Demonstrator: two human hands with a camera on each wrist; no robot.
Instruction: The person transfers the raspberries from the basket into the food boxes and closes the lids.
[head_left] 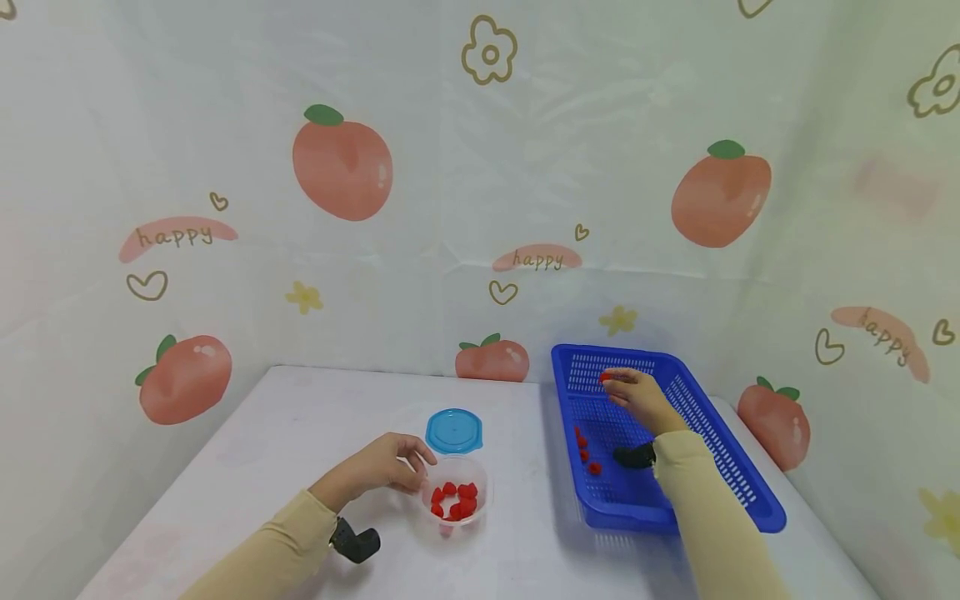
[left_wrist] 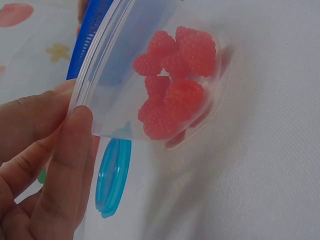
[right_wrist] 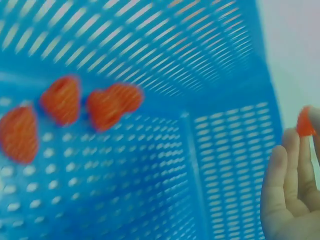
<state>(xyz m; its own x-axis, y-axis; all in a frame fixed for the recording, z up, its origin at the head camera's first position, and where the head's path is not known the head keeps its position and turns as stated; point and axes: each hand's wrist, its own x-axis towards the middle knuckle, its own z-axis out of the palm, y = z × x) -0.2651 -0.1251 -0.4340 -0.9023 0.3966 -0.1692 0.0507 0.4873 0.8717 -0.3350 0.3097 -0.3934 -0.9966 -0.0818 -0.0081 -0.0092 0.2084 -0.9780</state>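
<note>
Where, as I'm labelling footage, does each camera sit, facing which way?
Head: on the head, facing forward and down at the table; left hand and right hand show.
Left wrist: worn there, facing the clear tub of berries; left fingers show.
Right wrist: worn there, facing into the blue basket; right hand pinching a berry shows.
Head and left wrist share the blue lid.

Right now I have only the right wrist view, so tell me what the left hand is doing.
Observer: The left hand pinches the rim of a clear tub.
Operator: Report what that tub holds.
Observer: Several red raspberries lie together at its bottom.
Operator: Now find me a lid.
Observer: A turquoise lid lies on the white table, on the far side of the tub from the person.
</note>
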